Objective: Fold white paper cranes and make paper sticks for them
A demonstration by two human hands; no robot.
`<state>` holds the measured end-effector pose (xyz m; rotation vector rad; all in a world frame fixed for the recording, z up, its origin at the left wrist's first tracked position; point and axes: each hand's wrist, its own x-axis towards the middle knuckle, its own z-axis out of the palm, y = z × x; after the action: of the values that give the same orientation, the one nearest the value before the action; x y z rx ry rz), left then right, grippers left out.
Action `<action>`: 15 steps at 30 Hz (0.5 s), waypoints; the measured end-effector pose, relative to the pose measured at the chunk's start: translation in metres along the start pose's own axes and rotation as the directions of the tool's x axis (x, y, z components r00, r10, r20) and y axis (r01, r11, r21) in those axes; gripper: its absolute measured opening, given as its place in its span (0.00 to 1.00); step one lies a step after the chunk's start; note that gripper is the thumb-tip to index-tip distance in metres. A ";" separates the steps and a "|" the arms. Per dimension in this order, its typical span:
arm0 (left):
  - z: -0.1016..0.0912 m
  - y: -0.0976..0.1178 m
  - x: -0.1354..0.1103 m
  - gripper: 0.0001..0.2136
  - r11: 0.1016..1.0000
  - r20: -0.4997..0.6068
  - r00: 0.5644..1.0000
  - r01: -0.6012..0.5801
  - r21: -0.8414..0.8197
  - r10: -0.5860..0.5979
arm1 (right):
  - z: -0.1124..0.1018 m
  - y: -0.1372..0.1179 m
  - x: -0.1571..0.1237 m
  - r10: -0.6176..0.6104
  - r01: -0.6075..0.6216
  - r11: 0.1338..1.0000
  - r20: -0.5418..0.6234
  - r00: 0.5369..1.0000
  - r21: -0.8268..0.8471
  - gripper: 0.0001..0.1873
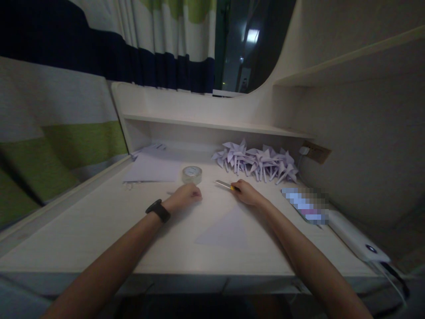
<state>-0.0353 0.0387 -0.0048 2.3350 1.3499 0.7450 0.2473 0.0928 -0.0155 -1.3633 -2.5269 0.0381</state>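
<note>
My right hand (246, 193) is wrapped round a utility knife (224, 184) with a yellow part near the grip, its blade pointing left over the desk. My left hand (186, 196), with a black watch at the wrist, has its fingers curled just in front of a roll of clear tape (191, 174). What those fingers hold, if anything, is hidden. A thin dark sliver shows beside that hand, too small to name. Between my forearms a triangular piece of white paper (226, 231) lies flat on the desk.
Several folded paper pinwheels (259, 160) are heaped at the back right. A stack of white paper (153, 165) lies at the back left. To the right are a pixelated flat device (304, 205) and a long white case (357, 237) with cables. A shelf (212, 124) overhangs the desk's rear.
</note>
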 end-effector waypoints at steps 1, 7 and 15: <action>0.001 0.000 -0.001 0.08 1.000 0.021 1.000 -0.004 0.005 0.003 | 0.001 0.002 0.001 0.008 -0.008 1.000 0.001 1.000 -0.004 0.11; 0.004 -0.006 0.000 0.07 1.000 0.089 0.996 0.015 -0.006 -0.015 | 0.007 0.008 0.003 0.029 -0.029 0.999 0.000 1.000 -0.013 0.12; 0.007 -0.009 0.006 0.08 0.998 0.025 1.000 -0.014 0.062 0.013 | 0.007 0.012 0.000 0.035 -0.035 0.999 -0.007 0.999 -0.006 0.11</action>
<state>-0.0351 0.0476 -0.0132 2.3955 1.3670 0.6853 0.2556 0.1004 -0.0237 -1.4074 -2.4999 0.0320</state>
